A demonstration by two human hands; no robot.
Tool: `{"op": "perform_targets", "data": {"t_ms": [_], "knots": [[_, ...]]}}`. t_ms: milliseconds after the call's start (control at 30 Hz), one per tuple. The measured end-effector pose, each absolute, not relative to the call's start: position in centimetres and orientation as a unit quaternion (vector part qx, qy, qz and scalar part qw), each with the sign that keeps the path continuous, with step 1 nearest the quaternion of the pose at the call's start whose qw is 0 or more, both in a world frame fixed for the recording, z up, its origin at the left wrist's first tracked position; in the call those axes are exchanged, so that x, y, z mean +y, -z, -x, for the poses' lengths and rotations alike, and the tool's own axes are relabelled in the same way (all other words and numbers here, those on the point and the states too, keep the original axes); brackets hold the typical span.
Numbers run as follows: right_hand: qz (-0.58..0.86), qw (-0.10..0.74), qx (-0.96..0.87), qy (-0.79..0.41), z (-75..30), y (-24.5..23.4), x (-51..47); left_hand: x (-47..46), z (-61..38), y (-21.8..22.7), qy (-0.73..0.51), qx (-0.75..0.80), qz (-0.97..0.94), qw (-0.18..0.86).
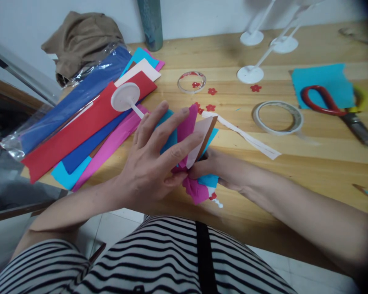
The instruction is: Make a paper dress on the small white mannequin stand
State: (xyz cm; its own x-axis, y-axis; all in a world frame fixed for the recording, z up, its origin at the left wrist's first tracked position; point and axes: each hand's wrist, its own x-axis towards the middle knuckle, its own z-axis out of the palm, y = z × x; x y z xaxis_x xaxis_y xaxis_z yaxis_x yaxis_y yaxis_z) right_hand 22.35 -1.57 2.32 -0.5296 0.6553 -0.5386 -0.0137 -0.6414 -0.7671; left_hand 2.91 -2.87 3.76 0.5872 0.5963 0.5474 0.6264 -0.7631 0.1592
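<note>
Folded paper bundle (187, 128) (magenta, blue, white, brown) is held at the table edge, left of the tape roll (278, 117). Left hand (150, 167) is laid on it, fingers spread wide. Right hand (220, 169) is pinched on its lower part. Plastic bag (64, 106), far left of the roll, is filled with blue sheets. Scissors (333, 108) are seen just right of the roll.

Left hand (155, 163): palm down, fingers (171, 126) spread and stretched forward, thumb tucked toward the right hand.
Right hand (216, 167): just right of the left, fingers curled in a pinch, partly hidden.
Left forearm (80, 204): bare, enters from lower left.
Right forearm (294, 208): bare, enters from lower right.
</note>
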Motion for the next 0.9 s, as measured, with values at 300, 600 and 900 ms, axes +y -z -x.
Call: {"op": "perform_targets", "data": {"t_ms": [300,600,900], "knots": [[0.453,0.209,-0.337,-0.798,-22.2,-2.7,-1.5,-2.6,-0.4,-6.0,0.334,-0.307,0.891,0.018],[0.467,0.203,-0.338,-0.792,-22.1,-2.9,-1.5,-2.1,-0.2,-5.2,0.319,-0.241,0.897,0.188],[0.459,0.21,-0.351,-0.789,-22.0,-2.9,-1.6,-2.1,-0.5,-5.0,0.333,-0.177,0.896,0.236]]}}
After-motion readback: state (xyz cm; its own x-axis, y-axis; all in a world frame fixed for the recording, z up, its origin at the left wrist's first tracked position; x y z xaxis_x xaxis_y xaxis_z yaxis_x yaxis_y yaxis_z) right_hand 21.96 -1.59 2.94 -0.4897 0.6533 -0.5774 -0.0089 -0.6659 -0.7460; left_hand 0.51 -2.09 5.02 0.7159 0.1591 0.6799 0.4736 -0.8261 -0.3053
